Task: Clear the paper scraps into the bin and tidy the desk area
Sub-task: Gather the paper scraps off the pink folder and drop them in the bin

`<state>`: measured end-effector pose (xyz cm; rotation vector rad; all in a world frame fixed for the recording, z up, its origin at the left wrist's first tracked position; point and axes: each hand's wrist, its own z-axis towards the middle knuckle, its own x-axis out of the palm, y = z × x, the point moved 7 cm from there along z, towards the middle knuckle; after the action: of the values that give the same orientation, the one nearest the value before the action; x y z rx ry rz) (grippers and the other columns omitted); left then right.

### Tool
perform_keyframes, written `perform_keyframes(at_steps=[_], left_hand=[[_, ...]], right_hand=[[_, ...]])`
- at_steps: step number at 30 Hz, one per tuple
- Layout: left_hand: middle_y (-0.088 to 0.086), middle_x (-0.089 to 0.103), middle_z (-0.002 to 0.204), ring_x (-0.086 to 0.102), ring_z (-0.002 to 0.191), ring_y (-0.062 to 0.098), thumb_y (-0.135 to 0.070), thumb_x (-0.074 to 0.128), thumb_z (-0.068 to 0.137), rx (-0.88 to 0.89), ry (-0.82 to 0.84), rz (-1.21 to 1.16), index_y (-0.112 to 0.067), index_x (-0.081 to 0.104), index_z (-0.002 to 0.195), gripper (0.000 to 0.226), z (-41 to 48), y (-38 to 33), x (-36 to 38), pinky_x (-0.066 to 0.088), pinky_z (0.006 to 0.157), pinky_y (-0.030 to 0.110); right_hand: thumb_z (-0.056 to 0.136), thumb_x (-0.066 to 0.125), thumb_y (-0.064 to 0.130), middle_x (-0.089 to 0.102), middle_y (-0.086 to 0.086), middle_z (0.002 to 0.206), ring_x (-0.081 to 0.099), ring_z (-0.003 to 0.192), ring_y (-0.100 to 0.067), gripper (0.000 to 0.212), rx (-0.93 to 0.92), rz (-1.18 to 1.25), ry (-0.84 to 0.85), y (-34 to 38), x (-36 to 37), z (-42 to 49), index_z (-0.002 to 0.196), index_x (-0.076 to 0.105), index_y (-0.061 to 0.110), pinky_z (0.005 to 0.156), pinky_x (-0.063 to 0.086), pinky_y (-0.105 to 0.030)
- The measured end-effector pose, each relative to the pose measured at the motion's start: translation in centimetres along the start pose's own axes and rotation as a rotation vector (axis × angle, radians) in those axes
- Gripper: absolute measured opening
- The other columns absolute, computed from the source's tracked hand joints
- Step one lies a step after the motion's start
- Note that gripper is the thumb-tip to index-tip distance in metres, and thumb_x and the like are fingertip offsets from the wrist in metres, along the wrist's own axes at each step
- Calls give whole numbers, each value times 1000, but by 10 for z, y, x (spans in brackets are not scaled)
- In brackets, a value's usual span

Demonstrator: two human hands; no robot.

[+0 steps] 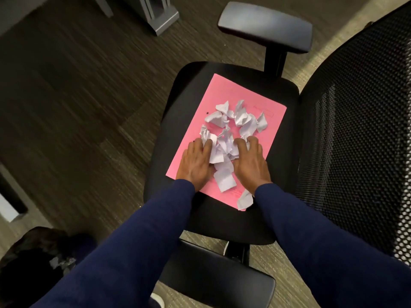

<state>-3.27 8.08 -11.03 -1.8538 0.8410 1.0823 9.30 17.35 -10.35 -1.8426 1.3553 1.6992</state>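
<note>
Several crumpled white paper scraps lie on a pink folder, which rests on the black seat of an office chair. My left hand lies flat on the folder at the left of the pile, fingers curling into the scraps. My right hand lies on the right side of the pile, fingers also against the paper. A heap of scraps sits between both hands. One scrap lies at the folder's near corner. A bin with a black liner holding some paper stands at the lower left.
The chair's mesh backrest rises on the right. Its armrests are at the top and the bottom. A grey furniture base stands on the dark carpet at the upper left.
</note>
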Motion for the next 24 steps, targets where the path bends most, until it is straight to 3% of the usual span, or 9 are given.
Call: perform_keyframes(at_steps=[4, 10, 12, 16, 21, 24], left_hand=[[10, 44, 125, 42, 102, 25, -21, 46, 98, 20, -33, -84, -13, 44, 133, 35, 5, -2, -8, 34, 79, 31], [9, 43, 132, 40, 102, 20, -22, 41, 103, -51, -12, -164, -14, 45, 129, 28, 3, 0, -15, 32, 81, 28], [7, 43, 128, 38, 97, 16, -22, 41, 103, -87, -15, -194, -16, 47, 127, 25, 1, 1, -18, 34, 78, 29], [3, 45, 112, 48, 91, 23, -24, 42, 103, -90, -33, -235, -19, 52, 116, 17, -1, -1, -24, 38, 70, 31], [5, 50, 101, 50, 89, 24, -18, 41, 100, -94, -39, -360, -15, 60, 107, 21, -6, -13, -38, 42, 73, 34], [3, 50, 88, 51, 83, 25, -23, 40, 98, -109, -47, -459, -15, 55, 88, 19, -14, -20, -49, 36, 69, 32]], right_hand=[[85, 54, -2, 43, -14, 124, 48, 107, -35, 40, 14, 91, -79, -3, -5, 3, 122, 53, 14, 73, 49, -45], [76, 53, -14, 49, -15, 115, 53, 97, -36, 33, 77, 266, -180, -9, -17, 2, 100, 60, 7, 71, 47, -37], [79, 53, -12, 50, -15, 116, 54, 95, -32, 29, 126, 325, -203, -11, -24, 1, 99, 62, 7, 71, 43, -32], [88, 49, -5, 51, -11, 118, 49, 90, -18, 25, 278, 414, -194, -16, -34, -4, 101, 67, 7, 72, 36, -23], [94, 47, -2, 55, -14, 121, 49, 96, -17, 27, 407, 529, -226, -18, -42, -14, 108, 69, 4, 80, 38, -23], [98, 47, 5, 60, -12, 118, 54, 95, -18, 26, 512, 641, -263, -16, -47, -21, 111, 70, 5, 78, 41, -25]])
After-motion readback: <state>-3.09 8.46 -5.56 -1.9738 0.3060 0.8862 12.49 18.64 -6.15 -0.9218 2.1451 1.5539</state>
